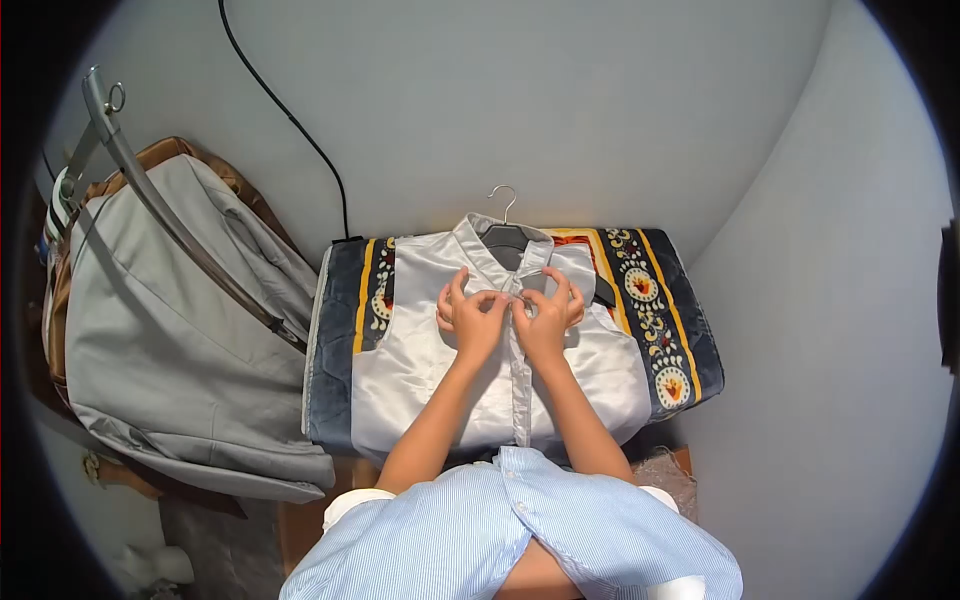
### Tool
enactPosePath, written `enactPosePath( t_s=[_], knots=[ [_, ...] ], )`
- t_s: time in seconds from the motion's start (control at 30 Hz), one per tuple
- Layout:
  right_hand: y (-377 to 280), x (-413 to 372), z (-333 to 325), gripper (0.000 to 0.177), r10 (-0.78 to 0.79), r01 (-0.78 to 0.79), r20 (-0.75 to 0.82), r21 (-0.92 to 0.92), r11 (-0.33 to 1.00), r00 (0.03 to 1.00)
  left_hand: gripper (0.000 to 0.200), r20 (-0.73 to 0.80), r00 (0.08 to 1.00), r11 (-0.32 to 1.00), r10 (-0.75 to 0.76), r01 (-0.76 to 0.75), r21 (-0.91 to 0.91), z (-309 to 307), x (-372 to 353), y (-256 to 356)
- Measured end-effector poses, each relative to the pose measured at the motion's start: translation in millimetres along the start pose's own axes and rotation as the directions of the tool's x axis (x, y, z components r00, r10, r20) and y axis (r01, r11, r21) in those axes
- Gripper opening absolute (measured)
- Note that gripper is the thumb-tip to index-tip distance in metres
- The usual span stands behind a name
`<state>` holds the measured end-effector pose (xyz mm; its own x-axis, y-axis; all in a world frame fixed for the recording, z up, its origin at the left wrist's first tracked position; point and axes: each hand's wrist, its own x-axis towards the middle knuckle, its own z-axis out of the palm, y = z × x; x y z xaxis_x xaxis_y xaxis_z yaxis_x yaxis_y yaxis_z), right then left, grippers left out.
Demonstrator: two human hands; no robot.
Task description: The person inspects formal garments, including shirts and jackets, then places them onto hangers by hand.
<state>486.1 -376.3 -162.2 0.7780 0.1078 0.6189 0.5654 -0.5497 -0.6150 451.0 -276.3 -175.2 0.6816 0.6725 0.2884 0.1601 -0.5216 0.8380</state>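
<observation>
A shiny silver-white sleeveless blouse (420,375) lies face up, its collar toward the wall. Inside its neck is a dark hanger (503,236) with a metal hook pointing away from me. Just below the collar, my left hand (472,318) pinches the blouse's front placket with thumb and forefinger. My right hand (545,315) pinches the same spot from the other side, the fingertips of both hands almost meeting. The other fingers of each hand are raised and curled. Whatever button sits between the fingertips is too small to make out.
Under the blouse is a padded table covered with a dark patterned blanket (672,330). At left, grey garments (190,330) hang from a curved metal rack (170,215). A black cable (290,115) runs down the wall behind. A curved pale wall (830,330) closes the right side.
</observation>
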Motion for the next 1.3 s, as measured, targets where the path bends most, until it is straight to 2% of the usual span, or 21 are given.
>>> enactPosePath(
  t_s=[0.2,0.4,0.53,0.7,0.83,1.03,1.3],
  knots=[
    [5,-2,4,0.009,0.077,-0.080,0.047,0.062,0.995,0.996,0.018,-0.024,1.000,0.999,-0.017,0.016,-0.029,5,-1,-1],
    [7,-5,4,0.010,0.086,-0.090,0.063,0.076,0.993,0.994,0.018,-0.016,0.999,0.999,-0.031,0.031,-0.036,4,-1,2],
    [5,-8,-2,0.011,0.082,-0.088,0.088,0.069,0.994,0.993,0.015,-0.003,1.000,0.994,-0.024,0.024,-0.111,5,1,3],
    [17,-7,-1,0.015,0.122,-0.132,0.087,0.127,0.983,0.989,0.019,0.047,0.999,0.998,-0.016,0.019,-0.058,2,7,2],
    [12,-2,-1,0.022,0.191,-0.200,0.142,0.055,0.978,0.971,0.013,0.093,0.996,0.996,0.003,0.006,-0.091,3,8,0],
    [25,8,-4,0.013,0.226,-0.235,0.161,0.043,0.971,0.961,0.017,0.094,0.994,0.996,-0.052,0.059,-0.066,-2,10,-2],
    [26,6,1,0.011,0.241,-0.255,0.192,0.052,0.965,0.951,0.015,0.080,0.997,0.995,-0.019,0.027,-0.094,1,7,-2]
  ],
)
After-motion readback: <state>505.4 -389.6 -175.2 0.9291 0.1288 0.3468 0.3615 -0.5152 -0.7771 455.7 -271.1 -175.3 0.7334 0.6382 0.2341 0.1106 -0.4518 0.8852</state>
